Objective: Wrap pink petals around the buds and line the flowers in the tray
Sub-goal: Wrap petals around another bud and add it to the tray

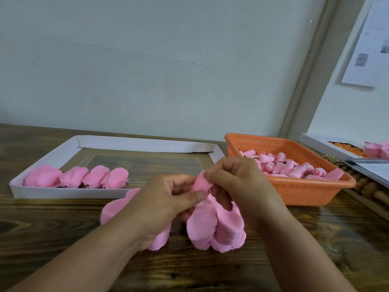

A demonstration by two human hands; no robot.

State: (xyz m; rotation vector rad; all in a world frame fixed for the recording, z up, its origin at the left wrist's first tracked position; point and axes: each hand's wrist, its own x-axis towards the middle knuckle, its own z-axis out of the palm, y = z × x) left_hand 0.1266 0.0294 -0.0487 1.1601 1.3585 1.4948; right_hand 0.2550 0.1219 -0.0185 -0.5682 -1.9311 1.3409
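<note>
Head view: left hand (166,199) and right hand (235,186) together at centre, fingertips meeting. Both pinching one bud (200,183) with a petal curling round it, left thumb pressed on its lower side, right fingers curled over its top. Bud's long axis tilted, tip toward 1 o'clock, base toward 7. Loose petals (216,228) heaped directly beneath at 6 o'clock, touching both palms. Tray (69,192) out at 10 o'clock, nearer the left hand, holding a row of flowers (77,177) along its near wall, bare floor to the right of the row. Basket (315,190) of buds at 2 o'clock, just beside the right hand. Likely next: finishing the wrap, then carrying left to the row's open end.
</note>
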